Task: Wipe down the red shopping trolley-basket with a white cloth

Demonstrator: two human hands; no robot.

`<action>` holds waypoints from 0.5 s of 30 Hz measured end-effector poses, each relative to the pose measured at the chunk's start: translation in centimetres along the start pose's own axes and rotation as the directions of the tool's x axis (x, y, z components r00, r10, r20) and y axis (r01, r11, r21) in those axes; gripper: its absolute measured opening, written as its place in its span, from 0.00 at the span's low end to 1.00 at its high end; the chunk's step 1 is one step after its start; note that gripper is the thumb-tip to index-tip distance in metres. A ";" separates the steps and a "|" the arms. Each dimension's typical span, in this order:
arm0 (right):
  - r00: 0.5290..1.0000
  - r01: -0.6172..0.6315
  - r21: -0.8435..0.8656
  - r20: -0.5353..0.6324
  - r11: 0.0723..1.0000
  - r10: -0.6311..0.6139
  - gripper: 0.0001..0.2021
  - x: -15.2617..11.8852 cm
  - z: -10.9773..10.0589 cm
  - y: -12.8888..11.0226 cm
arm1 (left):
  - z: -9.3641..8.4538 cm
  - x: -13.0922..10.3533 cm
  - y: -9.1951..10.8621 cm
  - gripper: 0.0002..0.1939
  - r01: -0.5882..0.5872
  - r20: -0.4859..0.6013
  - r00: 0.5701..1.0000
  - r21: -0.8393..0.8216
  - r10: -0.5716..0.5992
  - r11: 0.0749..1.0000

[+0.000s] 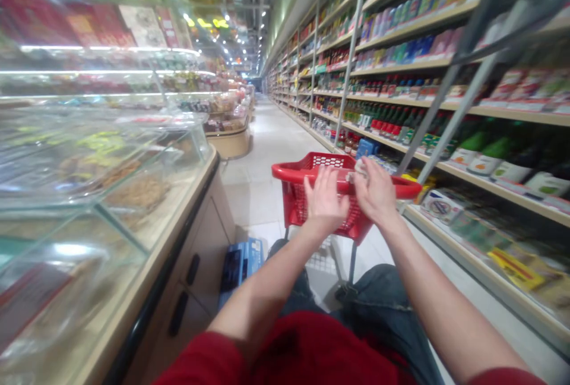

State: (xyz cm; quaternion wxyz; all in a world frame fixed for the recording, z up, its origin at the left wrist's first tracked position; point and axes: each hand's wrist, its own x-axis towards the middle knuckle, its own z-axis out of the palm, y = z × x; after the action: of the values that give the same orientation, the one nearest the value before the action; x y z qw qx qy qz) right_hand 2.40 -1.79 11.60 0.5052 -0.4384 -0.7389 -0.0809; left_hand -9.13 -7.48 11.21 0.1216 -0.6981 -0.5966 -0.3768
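Observation:
A red shopping cart (294,198) with perforated basket walls stands just ahead of my body. On its near handle lies my left hand (327,196), palm down, with fingers extended over the bar and thumb apart. Beside it, my right hand (374,190) is at the handle's right part, fingers bent, with a small whitish crumpled item (357,170) at its fingertips. The lower part of the cart is partly hidden by my hands and legs.
Glass-covered bulk food bins (133,189) on a wooden counter run along the left. At the right stand tall shelves (485,186) of bottles and packages. A blue box (243,260) sits on the floor by the counter. The tiled aisle (269,129) stretches ahead.

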 end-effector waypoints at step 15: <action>0.995 0.097 0.226 -0.058 0.969 -0.086 0.21 -1.1 -2.4 2.7 | 0.8 2.4 0.4 0.20 -0.191 0.025 0.982 0.127 0.189 0.973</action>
State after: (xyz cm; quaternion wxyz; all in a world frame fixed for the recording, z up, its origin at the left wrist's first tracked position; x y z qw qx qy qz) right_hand 6.05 -2.13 11.00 0.5655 -0.3409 -0.7504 -0.0289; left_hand -8.45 -5.36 12.39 0.1979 -0.7451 -0.5509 -0.3197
